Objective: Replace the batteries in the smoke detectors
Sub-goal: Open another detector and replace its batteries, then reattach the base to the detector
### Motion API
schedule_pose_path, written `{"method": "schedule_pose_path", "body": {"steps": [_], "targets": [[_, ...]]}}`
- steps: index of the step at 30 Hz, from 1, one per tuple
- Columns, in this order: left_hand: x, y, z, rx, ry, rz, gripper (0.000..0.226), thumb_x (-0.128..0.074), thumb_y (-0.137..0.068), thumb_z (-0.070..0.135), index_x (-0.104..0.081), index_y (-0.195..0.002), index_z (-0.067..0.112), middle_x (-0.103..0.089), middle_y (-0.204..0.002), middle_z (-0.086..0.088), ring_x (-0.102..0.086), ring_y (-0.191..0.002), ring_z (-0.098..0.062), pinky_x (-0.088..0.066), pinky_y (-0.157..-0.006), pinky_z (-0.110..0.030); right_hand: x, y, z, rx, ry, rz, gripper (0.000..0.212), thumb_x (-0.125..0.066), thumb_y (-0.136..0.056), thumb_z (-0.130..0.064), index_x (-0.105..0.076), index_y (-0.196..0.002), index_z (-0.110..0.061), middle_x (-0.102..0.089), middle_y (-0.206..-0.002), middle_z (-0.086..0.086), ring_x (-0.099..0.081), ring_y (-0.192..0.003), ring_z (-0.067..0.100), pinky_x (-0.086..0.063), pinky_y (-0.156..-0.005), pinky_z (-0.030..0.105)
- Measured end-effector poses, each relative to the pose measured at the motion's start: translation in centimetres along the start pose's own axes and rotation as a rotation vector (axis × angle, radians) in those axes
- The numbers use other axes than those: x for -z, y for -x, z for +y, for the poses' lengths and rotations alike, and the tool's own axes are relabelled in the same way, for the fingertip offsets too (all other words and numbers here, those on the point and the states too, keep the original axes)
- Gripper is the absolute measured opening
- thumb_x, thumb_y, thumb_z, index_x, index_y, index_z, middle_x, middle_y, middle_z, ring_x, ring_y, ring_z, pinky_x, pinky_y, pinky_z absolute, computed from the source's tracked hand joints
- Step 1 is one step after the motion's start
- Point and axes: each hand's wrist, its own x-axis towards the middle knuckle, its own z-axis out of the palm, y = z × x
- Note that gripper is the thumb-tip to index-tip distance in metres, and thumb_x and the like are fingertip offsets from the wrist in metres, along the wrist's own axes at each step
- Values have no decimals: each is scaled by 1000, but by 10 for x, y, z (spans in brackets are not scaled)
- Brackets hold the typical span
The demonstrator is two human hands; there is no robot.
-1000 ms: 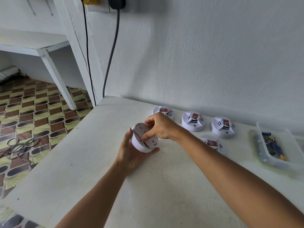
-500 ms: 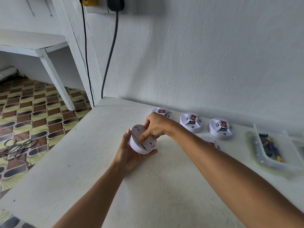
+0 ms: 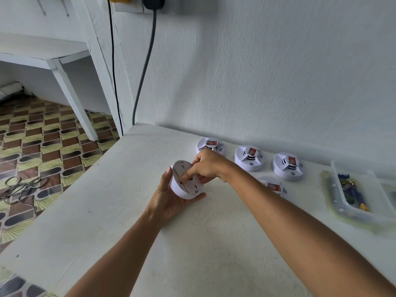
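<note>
Here, one round white plastic smoke detector (image 3: 186, 185) is held tilted above the table, back side up, cupped in the left hand (image 3: 171, 198) with fingers curled round its rim; the right hand (image 3: 206, 168) is pressed into its back with a curled forefinger. Four more white smoke detectors with red labels are counted: three in a row (image 3: 248, 158) by the wall, one (image 3: 273, 186) partly hidden behind the right forearm. One clear plastic tray (image 3: 353, 202) is seen at right. A rough white-painted table (image 3: 128, 211), white plaster wall (image 3: 278, 71) and patterned tile floor (image 3: 42, 151) surround them.
</note>
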Motion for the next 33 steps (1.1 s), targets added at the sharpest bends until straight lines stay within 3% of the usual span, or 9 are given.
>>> {"method": "schedule_pose_path", "body": {"steps": [7, 11, 13, 16, 19, 21, 25, 30, 33], "targets": [[-12, 4, 6, 47, -145, -14, 74, -89, -47, 61, -77, -106, 17, -72, -114, -13, -71, -101, -30, -60, -77, -43, -8, 14, 19, 42, -171, 56, 51, -90, -62, -31, -65, -99, -4, -67, -87, 6, -70, -93, 25, -59, -83, 43], [-26, 8, 15, 88, -560, 69, 81, -64, -70, 73, -61, -125, 13, -69, -115, -13, -69, -100, -28, -58, -73, -42, -10, 40, 41, 23, -479, -64, 32, -71, -86, -27, -66, -107, -3, -67, -94, 10, -68, -86, 25, -57, -87, 49], [-39, 6, 18, 65, -875, 168, 72, -51, -80, 75, -52, -125, 18, -64, -112, -13, -66, -95, -27, -58, -77, -51, -9, 52, 56, -18, -743, -153, 35, -59, -94, -33, -65, -113, -4, -65, -99, 15, -67, -89, 31, -56, -83, 52], [-56, 6, 22, 0, -1130, 165, 64, -36, -81, 67, -55, -124, 24, -63, -111, -3, -63, -101, -23, -55, -83, -42, -8, 64, 76, -33, -1076, -239, 42, -50, -95, -48, -69, -112, -16, -66, -108, 18, -66, -94, 38, -56, -79, 54], [-57, 7, 22, -81, -992, 165, 50, -43, -94, 54, -56, -127, 19, -64, -113, -4, -66, -99, -21, -57, -69, -32, -12, 67, 90, 89, -1141, -256, 35, -55, -93, -43, -67, -118, -22, -65, -122, 16, -65, -103, 36, -55, -83, 55], [-51, 9, 18, -121, -833, 196, 43, -56, -93, 40, -54, -129, 17, -64, -112, -7, -66, -96, -22, -56, -65, -29, -16, 65, 99, 145, -1190, -224, 49, -66, -83, -27, -55, -131, -21, -60, -128, 17, -62, -104, 37, -56, -76, 50], [-36, 11, -11, -129, -621, 299, 37, -64, -88, 15, -56, -124, 9, -65, -110, -16, -68, -91, -25, -57, -69, -30, -28, 59, 116, 181, -1184, -52, 66, -61, -66, -1, -55, -126, -27, -62, -116, 13, -62, -94, 33, -55, -64, 44], [-20, 17, -25, -169, -372, 368, 23, -63, -84, -9, -65, -105, 1, -73, -99, -17, -71, -87, -26, -59, -73, -29, -36, 57, 126, 209, -1218, -2, 75, -56, -63, 7, -50, -130, -27, -64, -112, 8, -64, -91, 26, -55, -62, 42], [-16, 17, -27, -225, -413, 375, 30, -75, -74, 1, -66, -103, 5, -75, -98, -12, -71, -89, -24, -59, -80, -33, -38, 56, 127, 218, -1247, -8, 78, -58, -62, 11, -46, -132, -24, -63, -114, 9, -66, -93, 27, -56, -66, 47]]}}
